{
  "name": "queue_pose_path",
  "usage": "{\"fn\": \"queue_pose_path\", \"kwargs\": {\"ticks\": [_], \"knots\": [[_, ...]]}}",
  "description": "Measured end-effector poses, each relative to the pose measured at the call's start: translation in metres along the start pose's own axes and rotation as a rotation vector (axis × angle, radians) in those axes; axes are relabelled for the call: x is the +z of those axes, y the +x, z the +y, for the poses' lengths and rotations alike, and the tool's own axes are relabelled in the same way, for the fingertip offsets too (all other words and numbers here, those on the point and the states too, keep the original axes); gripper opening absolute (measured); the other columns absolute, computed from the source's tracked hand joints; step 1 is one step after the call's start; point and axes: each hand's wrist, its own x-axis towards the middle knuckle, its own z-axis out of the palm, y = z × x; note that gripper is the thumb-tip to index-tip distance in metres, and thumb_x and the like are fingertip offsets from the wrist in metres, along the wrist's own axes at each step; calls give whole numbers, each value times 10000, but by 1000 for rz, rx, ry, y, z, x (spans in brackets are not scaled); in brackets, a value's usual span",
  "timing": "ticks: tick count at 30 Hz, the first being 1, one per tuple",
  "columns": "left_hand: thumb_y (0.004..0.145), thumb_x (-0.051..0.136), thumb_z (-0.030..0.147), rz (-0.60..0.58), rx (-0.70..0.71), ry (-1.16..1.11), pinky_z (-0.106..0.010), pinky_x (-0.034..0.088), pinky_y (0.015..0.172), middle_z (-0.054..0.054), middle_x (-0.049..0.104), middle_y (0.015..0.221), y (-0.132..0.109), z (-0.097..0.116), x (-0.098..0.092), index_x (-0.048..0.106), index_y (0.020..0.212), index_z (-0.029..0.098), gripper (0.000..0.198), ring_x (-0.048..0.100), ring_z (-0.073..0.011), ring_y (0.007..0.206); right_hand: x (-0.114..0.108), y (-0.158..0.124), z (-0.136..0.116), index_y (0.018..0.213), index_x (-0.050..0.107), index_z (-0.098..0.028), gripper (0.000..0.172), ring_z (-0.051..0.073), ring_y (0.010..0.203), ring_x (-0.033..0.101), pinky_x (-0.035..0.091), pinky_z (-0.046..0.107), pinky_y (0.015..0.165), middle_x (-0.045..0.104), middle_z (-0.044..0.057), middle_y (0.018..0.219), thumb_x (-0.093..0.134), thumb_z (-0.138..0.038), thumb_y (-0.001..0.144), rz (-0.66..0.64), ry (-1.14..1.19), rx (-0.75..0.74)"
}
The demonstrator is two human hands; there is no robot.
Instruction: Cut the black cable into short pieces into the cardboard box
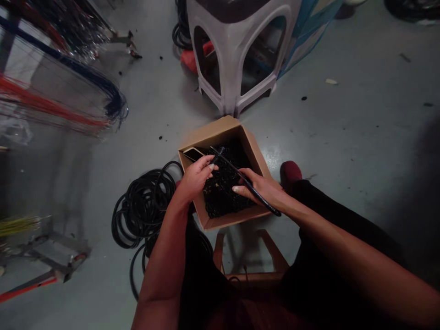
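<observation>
Over an open cardboard box [255, 149], my left hand [200, 176] pinches a small black ribbed piece [220, 153] between thumb and fingers. My right hand [256, 185] is closed on a long, slim black tool [256, 192]. Its thin end crosses the ribbed piece, and the thicker part, with pale marks, runs back over the hand towards the wrist. I cannot tell its exact kind. Inside the box lies a heap of small black parts [223, 197], too dark to make out singly. A flat dark object with a light rim [193, 154] rests in the box's left corner.
Coiled black cable [140, 208] lies on the floor left of the box. A pale plastic stool [229, 59] and a blue box [304, 36] stand beyond it. Racks with red wires [51, 103] and blue wires [85, 68] are at the left. Small scraps dot the floor.
</observation>
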Motion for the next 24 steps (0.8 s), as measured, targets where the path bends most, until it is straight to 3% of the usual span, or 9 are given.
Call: {"fn": "queue_pose_path", "kwargs": {"ticks": [10,16,24], "knots": [[855,457,267,-101,-4,81,-255,490,783,-43,679,1075,-6,8,-2,517,1325,205,477,614,-123,820,3,0,3,1243,479,-161,579,247,855,614,452,346,712,633,121,1024,545,-528,800,-7,58,-41],[843,454,226,-107,5,75,-269,489,849,-61,645,1193,-4,4,2,541,1303,189,470,619,-161,981,5,3,9,1283,463,-149,662,319,1038,565,431,405,818,579,173,1160,526,-591,794,59,-108,-61],[862,448,295,-134,-3,81,-277,485,802,-71,670,1117,-3,3,7,497,1343,173,499,603,-127,827,6,1,5,1264,461,-166,656,298,1052,555,420,397,843,591,141,1155,530,-618,794,73,-24,-53]]}}
